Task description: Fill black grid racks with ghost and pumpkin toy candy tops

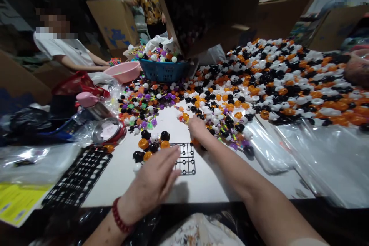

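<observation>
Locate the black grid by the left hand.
In the head view, the black grid lies below centre on the white tabletop, partly hidden by the left hand, with orange and black pieces at its left.

Black grid (184, 161) partly behind left hand (157, 175), grip of right hand (197, 127) unclear

Black grid (184, 161) flat on table (108, 182)
</observation>
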Demonstrator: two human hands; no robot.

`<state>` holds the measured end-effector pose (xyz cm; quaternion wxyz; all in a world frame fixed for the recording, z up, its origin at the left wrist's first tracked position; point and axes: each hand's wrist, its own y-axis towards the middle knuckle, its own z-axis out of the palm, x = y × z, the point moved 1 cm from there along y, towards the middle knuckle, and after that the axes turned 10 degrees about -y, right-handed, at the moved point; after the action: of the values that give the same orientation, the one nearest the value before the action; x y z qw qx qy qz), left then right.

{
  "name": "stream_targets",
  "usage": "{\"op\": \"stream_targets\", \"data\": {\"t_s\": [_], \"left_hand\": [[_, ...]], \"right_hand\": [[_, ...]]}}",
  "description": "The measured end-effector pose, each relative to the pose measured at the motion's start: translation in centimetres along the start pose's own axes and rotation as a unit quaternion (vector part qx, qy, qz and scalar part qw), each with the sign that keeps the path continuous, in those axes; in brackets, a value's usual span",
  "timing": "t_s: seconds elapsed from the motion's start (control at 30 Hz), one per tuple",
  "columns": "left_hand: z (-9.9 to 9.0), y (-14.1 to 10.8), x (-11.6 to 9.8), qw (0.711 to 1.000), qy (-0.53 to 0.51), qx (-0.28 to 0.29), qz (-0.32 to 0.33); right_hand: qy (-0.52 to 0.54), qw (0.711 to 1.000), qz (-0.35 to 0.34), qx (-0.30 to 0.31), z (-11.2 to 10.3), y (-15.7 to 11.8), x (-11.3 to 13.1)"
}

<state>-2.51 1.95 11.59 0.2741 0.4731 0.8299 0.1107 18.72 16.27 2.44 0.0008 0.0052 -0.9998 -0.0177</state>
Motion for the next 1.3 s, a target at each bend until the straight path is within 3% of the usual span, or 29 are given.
{"op": "stream_targets", "data": {"t_s": [0.1, 0.17, 0.27, 0.33, 0.47, 0.53, 0.6, 0.8, 0.93, 1.3], "left_hand": [[2.9, -1.8, -2.9, 0.995, -0.051, 0.08, 0.03], [5.3, -3.5, -3.2, 0.993, -0.049, 0.111, 0.007], [8.4, -6.7, -1.9, 0.995, -0.006, 0.08, -0.052], [9.9, -8.7, -0.9, 0.994, 0.019, 0.045, -0.097], [11.9, -11.0, 0.3, 0.986, 0.044, -0.014, -0.158], [12.4, -11.2, 0.6, 0.983, 0.048, -0.041, -0.17], [12.9, -11.1, 0.8, 0.982, 0.045, -0.057, -0.173], [13.4, -11.0, 0.9, 0.981, 0.054, -0.084, -0.167], [13.4, -11.3, 0.9, 0.982, 0.063, -0.086, -0.155], [13.6, -11.5, 1.2, 0.983, 0.065, -0.079, -0.15]], "right_hand": [[-0.008, 1.0, 0.0, 0.012, -0.1, 0.4, 0.3], [-0.008, 1.0, 0.001, 0.013, -0.5, 0.1, 0.5], [0.039, 0.999, 0.014, -0.002, -0.8, -1.9, 0.6], [0.145, 0.989, 0.023, -0.019, -0.2, -4.2, 0.9], [0.412, 0.911, 0.0, 0.022, 3.0, -10.3, 2.7], [0.488, 0.871, -0.014, 0.051, 4.5, -12.9, 4.0], [0.511, 0.858, -0.025, 0.058, 5.1, -14.6, 5.2], [0.414, 0.906, -0.084, 0.039, 3.4, -15.5, 6.4], [0.352, 0.931, -0.094, 0.029, 3.6, -15.4, 6.3], [0.34, 0.929, -0.148, 0.0, 4.7, -15.9, 6.6]]}}
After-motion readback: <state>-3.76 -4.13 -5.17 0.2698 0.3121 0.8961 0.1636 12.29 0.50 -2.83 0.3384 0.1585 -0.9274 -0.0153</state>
